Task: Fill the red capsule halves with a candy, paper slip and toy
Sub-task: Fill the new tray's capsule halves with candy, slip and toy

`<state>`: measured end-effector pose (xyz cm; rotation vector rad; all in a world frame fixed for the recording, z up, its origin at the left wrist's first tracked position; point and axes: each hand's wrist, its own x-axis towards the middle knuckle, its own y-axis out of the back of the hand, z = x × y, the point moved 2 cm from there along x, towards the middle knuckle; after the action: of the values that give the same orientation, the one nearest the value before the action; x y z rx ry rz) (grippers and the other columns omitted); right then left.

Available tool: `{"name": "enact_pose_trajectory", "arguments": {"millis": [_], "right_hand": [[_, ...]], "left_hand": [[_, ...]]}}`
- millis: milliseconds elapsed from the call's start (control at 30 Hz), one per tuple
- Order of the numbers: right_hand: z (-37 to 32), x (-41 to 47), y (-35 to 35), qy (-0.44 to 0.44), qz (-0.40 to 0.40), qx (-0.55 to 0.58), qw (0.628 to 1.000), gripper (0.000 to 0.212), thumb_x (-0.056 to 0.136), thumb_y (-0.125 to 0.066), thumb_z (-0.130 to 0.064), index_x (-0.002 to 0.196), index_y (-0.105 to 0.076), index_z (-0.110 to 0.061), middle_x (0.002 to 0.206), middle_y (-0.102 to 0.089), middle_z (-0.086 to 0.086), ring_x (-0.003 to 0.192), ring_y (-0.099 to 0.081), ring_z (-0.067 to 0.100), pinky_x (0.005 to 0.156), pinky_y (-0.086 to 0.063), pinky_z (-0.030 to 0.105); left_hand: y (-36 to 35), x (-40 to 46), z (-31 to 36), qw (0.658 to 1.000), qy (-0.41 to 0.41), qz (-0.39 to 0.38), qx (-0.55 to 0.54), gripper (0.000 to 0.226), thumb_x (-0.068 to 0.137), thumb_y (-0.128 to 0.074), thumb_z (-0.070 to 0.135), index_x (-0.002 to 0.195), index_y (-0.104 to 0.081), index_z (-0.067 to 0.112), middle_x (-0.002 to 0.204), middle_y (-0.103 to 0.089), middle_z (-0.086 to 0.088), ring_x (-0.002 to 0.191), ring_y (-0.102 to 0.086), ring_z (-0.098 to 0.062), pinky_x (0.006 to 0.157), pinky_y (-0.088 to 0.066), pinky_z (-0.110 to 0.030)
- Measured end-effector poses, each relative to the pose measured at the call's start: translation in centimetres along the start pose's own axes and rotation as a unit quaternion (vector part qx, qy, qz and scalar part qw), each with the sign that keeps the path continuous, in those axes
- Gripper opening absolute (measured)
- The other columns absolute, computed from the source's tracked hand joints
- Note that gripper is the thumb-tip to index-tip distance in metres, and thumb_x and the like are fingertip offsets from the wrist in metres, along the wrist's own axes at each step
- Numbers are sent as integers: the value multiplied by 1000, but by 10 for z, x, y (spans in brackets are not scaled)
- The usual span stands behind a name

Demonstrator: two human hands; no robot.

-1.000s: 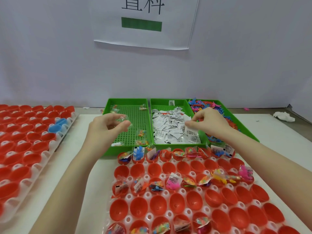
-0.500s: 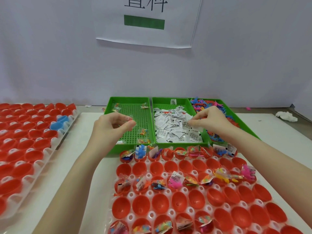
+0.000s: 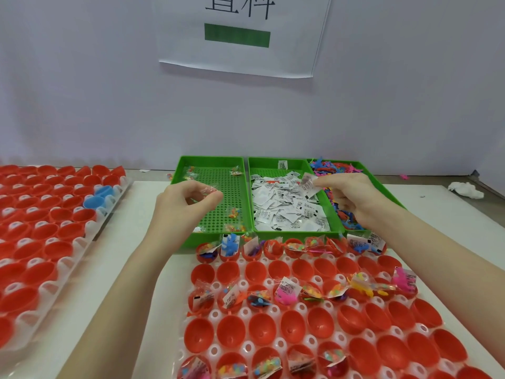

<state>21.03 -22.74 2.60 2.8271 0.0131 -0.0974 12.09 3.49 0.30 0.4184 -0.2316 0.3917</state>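
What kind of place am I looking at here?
Probably a small packing or assembly workstation for toy capsules. Three green plastic sorting trays hold candy packets, paper slips and little toys, white moulded racks hold rows of red capsule halves, and a printed paper sign hangs on the plain wall.

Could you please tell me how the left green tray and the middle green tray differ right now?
The left green tray holds only a few candy packets, its perforated floor mostly bare; the middle green tray is heaped with white paper slips hiding most of its floor. Both are green, rectangular, side by side.
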Motion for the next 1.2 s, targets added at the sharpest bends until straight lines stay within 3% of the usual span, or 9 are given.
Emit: {"name": "enact_pose_trajectory", "arguments": {"millis": [100,233,367,433,600,767,967,1067,1200], "right_hand": [[3,-1,-3,36,-28,-63,997,6,81,-69,-17,83,-67,-12,33,-42,-17,32,-40,-6,54,-36,12],[6,-1,-5,76,-45,-176,980,16,79,-71,-28,70,-67,-15,81,-61,-7,89,-52,5,88,-34,27],[7,-4,-8,139,-42,-366,919,24,82,-67,-35,65,-68,-18,67,-65,2,71,-60,17,69,-50,35],[6,-6,-8,159,-41,-405,899,23,84,-64,-32,65,-69,-19,44,-43,-6,45,-40,10,47,-33,24],[5,-8,-9,185,-41,-421,887,17,84,-58,-19,78,-74,-16,41,-42,-5,37,-24,7,41,-24,17],[-1,-14,0,259,59,-434,861,19,88,-56,-28,89,-75,-22,46,-53,1,42,-37,11,45,-26,19],[-9,-20,6,287,103,-324,895,14,82,-68,-26,79,-75,-15,41,-41,-14,41,-34,5,45,-24,18],[-20,-31,6,224,59,-101,968,11,78,-72,-18,72,-71,-9,48,-49,-4,42,-37,2,44,-29,9],[-44,-76,-6,189,-91,19,978,6,73,-70,-19,69,-69,-14,40,-51,-15,38,-43,-4,43,-30,2]], "left_hand": [[-1,0,-1,1000,-1,-1,0,8,80,-69,28,79,-67,20,79,-68,-6,77,-60,-19,68,-45,-31],[-1,0,-1,1000,0,-6,0,8,81,-68,28,77,-66,22,78,-67,-6,74,-57,-17,65,-43,-28],[-1,0,0,1000,-3,-5,-2,8,81,-68,27,75,-65,24,77,-66,-4,73,-57,-16,65,-43,-29],[-1,-1,1,1000,-5,-8,-1,8,82,-68,27,75,-65,23,77,-66,-5,74,-57,-16,67,-44,-31],[-1,-2,4,1000,-11,-10,5,8,83,-67,27,75,-65,23,77,-66,-4,75,-58,-18,70,-46,-36],[-1,-2,6,1000,-18,-10,7,9,82,-67,27,74,-63,27,76,-66,-3,72,-57,-15,67,-45,-31],[-2,-3,8,1000,-16,-7,10,12,77,-73,27,68,-65,29,74,-68,-3,77,-64,-23,74,-50,-35],[-3,-5,12,1000,-15,-17,-13,12,76,-73,27,67,-66,29,68,-69,2,72,-64,-14,69,-50,-25],[-12,-16,42,989,-3,-118,-94,17,76,-66,39,73,-70,23,55,-62,15,51,-54,7,52,-39,-4]]}}
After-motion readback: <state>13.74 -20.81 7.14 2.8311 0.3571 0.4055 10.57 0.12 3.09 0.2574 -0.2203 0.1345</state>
